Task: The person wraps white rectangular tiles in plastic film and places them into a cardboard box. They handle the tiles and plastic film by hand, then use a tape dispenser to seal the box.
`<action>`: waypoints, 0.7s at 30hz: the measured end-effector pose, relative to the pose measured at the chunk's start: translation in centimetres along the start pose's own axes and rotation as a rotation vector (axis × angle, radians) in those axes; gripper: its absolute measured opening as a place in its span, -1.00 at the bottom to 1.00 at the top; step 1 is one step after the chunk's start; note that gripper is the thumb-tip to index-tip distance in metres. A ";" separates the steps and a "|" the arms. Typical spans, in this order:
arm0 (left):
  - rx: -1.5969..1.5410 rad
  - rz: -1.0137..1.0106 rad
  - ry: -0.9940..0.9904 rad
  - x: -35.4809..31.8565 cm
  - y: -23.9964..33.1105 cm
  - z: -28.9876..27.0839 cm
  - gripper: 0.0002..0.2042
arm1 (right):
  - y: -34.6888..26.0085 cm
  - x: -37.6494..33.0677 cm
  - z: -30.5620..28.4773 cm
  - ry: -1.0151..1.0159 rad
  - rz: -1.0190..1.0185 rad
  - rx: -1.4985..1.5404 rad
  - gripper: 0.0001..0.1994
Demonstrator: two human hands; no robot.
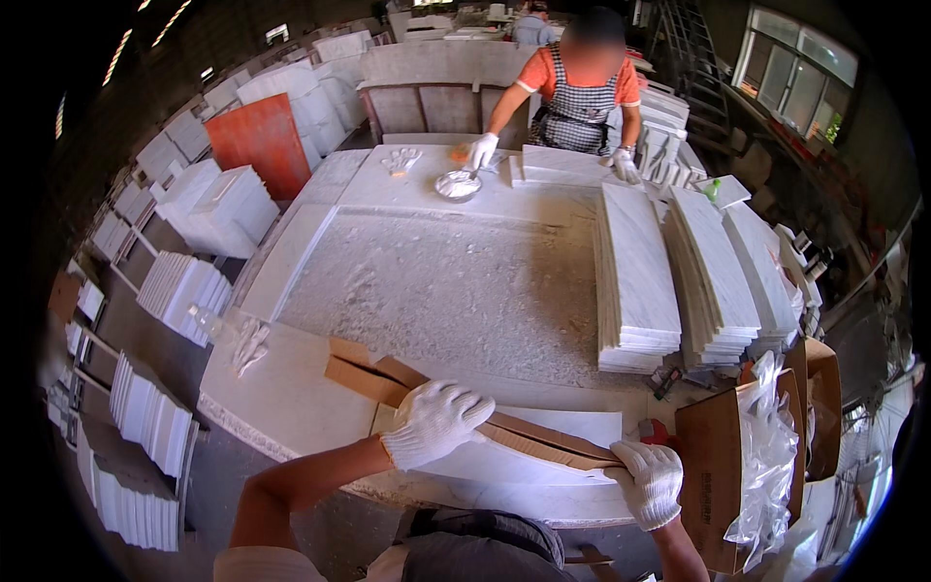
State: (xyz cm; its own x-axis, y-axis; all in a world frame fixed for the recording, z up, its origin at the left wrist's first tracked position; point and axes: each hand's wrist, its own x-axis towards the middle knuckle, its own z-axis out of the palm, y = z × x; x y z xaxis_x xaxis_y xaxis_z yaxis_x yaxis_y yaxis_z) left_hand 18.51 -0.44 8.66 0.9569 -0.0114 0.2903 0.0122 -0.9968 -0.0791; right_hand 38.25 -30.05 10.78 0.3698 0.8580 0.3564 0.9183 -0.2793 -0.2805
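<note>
A long folded strip of brown cardboard (pixel 364 376) lies across the near side of the work table, its left end with raised flaps. My left hand (pixel 438 421), in a white knit glove, is closed over the strip's middle. My right hand (pixel 650 480), gloved alike, grips the strip's right end. White sheet or slab pieces (pixel 592 424) show behind the strip and below it; the cardboard hides part of them. Whether the cardboard wraps around a slab, I cannot tell.
Stacks of white stone slabs (pixel 640 276) stand at the table's right. Cardboard boxes (pixel 705 475) with clear plastic (pixel 766 456) are at near right. Spare gloves (pixel 250 346) lie at left. Across the table, a co-worker (pixel 582 97) reaches one gloved hand toward a bowl of white material (pixel 458 184).
</note>
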 end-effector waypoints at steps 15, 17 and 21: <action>-0.139 -0.283 -0.316 -6.2 -5.9 -6.0 -0.44 | -1.2 -1.8 0.5 -0.006 -0.010 -0.026 -0.65; -0.086 -0.289 -0.299 -6.9 -5.9 -4.7 -0.56 | -1.5 -1.8 0.6 0.008 -0.002 -0.035 -0.64; 0.053 -0.249 -0.205 -8.5 -5.5 -2.6 -0.74 | -1.5 -3.9 1.2 -0.030 0.013 -0.115 -0.66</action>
State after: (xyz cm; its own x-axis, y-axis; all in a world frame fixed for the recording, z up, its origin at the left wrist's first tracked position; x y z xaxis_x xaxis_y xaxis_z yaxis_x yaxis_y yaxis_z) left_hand 9.51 4.89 9.14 0.9610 0.2541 0.1093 0.2634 -0.9613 -0.0808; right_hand 35.28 -32.48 8.74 0.3795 0.8658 0.3262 0.9240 -0.3370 -0.1805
